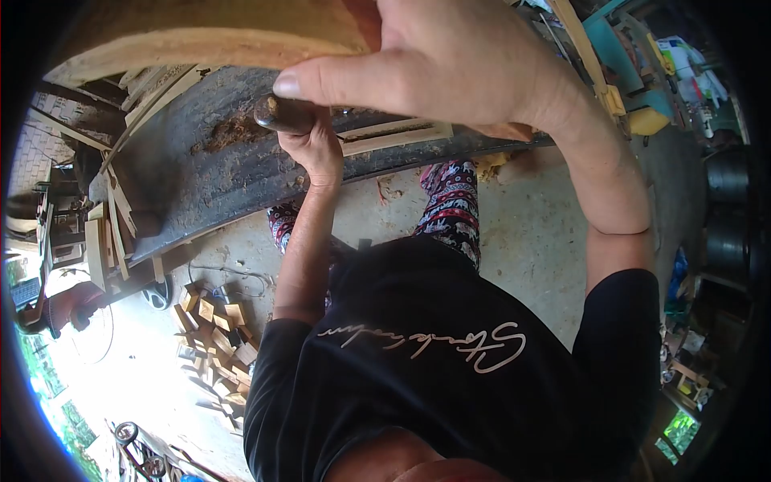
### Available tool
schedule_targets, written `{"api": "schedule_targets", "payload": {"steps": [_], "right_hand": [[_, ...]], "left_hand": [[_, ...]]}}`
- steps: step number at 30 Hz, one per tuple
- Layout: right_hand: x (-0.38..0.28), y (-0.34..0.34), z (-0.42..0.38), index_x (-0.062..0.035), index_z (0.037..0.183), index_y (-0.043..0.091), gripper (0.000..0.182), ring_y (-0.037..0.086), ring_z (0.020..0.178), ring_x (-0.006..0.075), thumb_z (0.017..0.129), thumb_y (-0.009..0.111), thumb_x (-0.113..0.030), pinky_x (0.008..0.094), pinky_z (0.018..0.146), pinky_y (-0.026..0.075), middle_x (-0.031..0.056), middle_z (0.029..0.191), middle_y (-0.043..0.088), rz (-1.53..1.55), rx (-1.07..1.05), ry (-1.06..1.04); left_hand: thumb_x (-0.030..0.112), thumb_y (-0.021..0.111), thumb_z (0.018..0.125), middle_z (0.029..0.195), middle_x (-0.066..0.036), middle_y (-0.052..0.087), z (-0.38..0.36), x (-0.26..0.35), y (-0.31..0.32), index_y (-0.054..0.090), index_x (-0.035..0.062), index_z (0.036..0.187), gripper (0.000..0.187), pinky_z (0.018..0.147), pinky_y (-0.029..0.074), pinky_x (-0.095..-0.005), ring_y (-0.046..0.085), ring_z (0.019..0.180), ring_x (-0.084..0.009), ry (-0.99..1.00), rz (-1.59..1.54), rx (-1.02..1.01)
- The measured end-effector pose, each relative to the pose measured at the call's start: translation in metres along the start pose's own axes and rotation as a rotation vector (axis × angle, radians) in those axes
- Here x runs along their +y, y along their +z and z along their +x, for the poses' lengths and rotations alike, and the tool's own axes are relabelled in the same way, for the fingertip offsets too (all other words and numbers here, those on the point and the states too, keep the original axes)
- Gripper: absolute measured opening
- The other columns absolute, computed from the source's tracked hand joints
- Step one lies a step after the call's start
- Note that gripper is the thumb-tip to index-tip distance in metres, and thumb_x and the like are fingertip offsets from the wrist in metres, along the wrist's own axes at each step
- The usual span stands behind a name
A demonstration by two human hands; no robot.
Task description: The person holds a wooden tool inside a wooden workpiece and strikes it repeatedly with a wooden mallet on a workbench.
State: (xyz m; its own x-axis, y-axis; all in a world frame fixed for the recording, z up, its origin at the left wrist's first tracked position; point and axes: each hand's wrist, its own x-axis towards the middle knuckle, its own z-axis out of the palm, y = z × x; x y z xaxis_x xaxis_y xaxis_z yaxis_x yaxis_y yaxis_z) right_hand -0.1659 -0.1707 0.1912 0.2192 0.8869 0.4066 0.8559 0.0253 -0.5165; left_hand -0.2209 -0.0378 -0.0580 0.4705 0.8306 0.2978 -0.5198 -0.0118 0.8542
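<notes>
A curved wooden piece [201, 40] is filling the top left of the view, running out past the upper edge and looming close to the camera above the dark bench [185, 173]. The right hand [466, 72] is reaching across at its right end, the thumb lying along the lower edge of the wood; the other fingers are mostly falling outside the view, so whether they are closing around it cannot be told. The left hand [309, 157] is sitting lower, just below the wood and the right thumb, and is grasping a dark rounded object [283, 116] whose blunt end is pointing toward the camera. Beyond that hand, a wooden strip [393, 138] is lying along the bench, near its front edge. Small wood blocks [221, 337] are lying heaped on the floor [530, 209], well apart from both hands.
</notes>
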Motion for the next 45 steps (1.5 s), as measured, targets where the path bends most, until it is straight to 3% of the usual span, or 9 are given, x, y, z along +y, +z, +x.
{"api": "schedule_targets", "payload": {"steps": [5, 7, 11, 13, 16, 20, 23, 40, 45], "right_hand": [[0.033, 0.025, -0.019, -0.001, 0.11, 0.056, 0.047, 0.07, 0.07, 0.0261, 0.078, 0.073, -0.031, 0.0378, 0.069, 0.06, 0.0157, 0.077, 0.067, -0.297, -0.262, 0.226], [0.023, 0.011, -0.023, -0.0014, 0.11, 0.055, 0.045, 0.068, 0.067, 0.0267, 0.08, 0.072, -0.029, 0.0381, 0.066, 0.059, 0.0151, 0.076, 0.065, -0.36, -0.172, 0.138], [-0.003, -0.033, -0.003, 0.0076, 0.131, 0.034, 0.065, 0.068, 0.084, 0.0251, 0.089, 0.068, -0.029, 0.0376, 0.074, 0.057, 0.0214, 0.101, 0.062, 0.528, -0.441, 0.151], [0.015, 0.02, -0.015, -0.003, 0.109, 0.053, 0.042, 0.067, 0.065, 0.0249, 0.081, 0.072, -0.027, 0.0391, 0.065, 0.058, 0.014, 0.078, 0.065, 0.011, 0.206, -0.226], [0.026, 0.027, -0.036, -0.0046, 0.115, 0.051, 0.05, 0.067, 0.072, 0.0225, 0.081, 0.074, -0.034, 0.0369, 0.067, 0.055, 0.013, 0.085, 0.065, -0.052, -0.21, 0.255], [0.043, 0.022, -0.05, -0.0054, 0.125, 0.05, 0.061, 0.067, 0.08, 0.0216, 0.082, 0.075, -0.04, 0.0341, 0.07, 0.053, 0.0148, 0.096, 0.067, -0.022, -0.146, 0.426], [0.051, 0.024, -0.058, -0.0033, 0.114, 0.052, 0.053, 0.071, 0.073, 0.0247, 0.082, 0.074, -0.04, 0.039, 0.068, 0.058, 0.0152, 0.08, 0.069, -0.039, 0.005, 0.332], [0.043, 0.024, -0.07, -0.0027, 0.127, 0.048, 0.06, 0.067, 0.093, 0.0243, 0.084, 0.077, -0.033, 0.0372, 0.079, 0.054, 0.0154, 0.102, 0.067, -0.007, -0.062, 0.372], [0.055, 0.036, -0.073, -0.0027, 0.114, 0.055, 0.055, 0.07, 0.066, 0.0246, 0.077, 0.078, -0.037, 0.0371, 0.062, 0.058, 0.0132, 0.076, 0.068, -0.097, 0.121, 0.176]], "left_hand": [[0.0, 0.065, 0.088, 0.087, -0.004, 0.066, 0.001, -0.006, -0.001, 0.06, -0.0005, 0.097, 0.011, 0.065, 0.05, -0.0241, 0.06, 0.075, -0.0091, 0.126, 0.053, 0.053], [0.002, 0.071, 0.086, 0.1, -0.004, 0.067, 0.003, -0.026, -0.023, 0.06, -0.0007, 0.104, 0.021, 0.086, 0.046, -0.0247, 0.06, 0.092, -0.0103, -0.004, 0.138, -0.091], [0.002, 0.072, 0.084, 0.095, -0.004, 0.067, -0.001, -0.021, -0.011, 0.058, -0.0002, 0.098, 0.02, 0.085, 0.047, -0.0238, 0.061, 0.089, -0.0105, -0.005, 0.097, -0.029], [0.0, 0.072, 0.083, 0.097, -0.004, 0.067, -0.006, -0.01, -0.002, 0.059, -0.0007, 0.1, 0.021, 0.086, 0.048, -0.0242, 0.062, 0.09, -0.0114, 0.067, 0.018, -0.006], [-0.002, 0.067, 0.086, 0.099, -0.005, 0.067, -0.007, 0.009, 0.0, 0.059, -0.0013, 0.1, 0.016, 0.087, 0.05, -0.0265, 0.062, 0.093, -0.0122, -0.006, 0.024, -0.029], [0.005, 0.067, 0.09, 0.063, 0.0, 0.048, -0.001, 0.026, 0.006, 0.047, 0.0089, 0.079, 0.023, 0.045, 0.03, -0.024, 0.041, 0.051, -0.0066, -0.089, 0.033, 0.038], [0.006, 0.067, 0.09, 0.062, 0.0, 0.047, 0.004, 0.034, 0.002, 0.045, 0.0102, 0.078, 0.026, 0.045, 0.031, -0.0236, 0.041, 0.051, -0.0072, -0.043, -0.007, 0.017], [0.015, 0.068, 0.092, 0.071, 0.003, 0.05, -0.001, 0.0, -0.011, 0.05, 0.0085, 0.082, 0.022, 0.057, 0.039, -0.0219, 0.045, 0.063, -0.0061, -0.058, 0.023, -0.224], [0.015, 0.07, 0.091, 0.075, 0.003, 0.05, -0.002, 0.006, -0.009, 0.051, 0.009, 0.085, 0.021, 0.064, 0.04, -0.0226, 0.046, 0.069, -0.0067, -0.106, 0.051, -0.293]]}}
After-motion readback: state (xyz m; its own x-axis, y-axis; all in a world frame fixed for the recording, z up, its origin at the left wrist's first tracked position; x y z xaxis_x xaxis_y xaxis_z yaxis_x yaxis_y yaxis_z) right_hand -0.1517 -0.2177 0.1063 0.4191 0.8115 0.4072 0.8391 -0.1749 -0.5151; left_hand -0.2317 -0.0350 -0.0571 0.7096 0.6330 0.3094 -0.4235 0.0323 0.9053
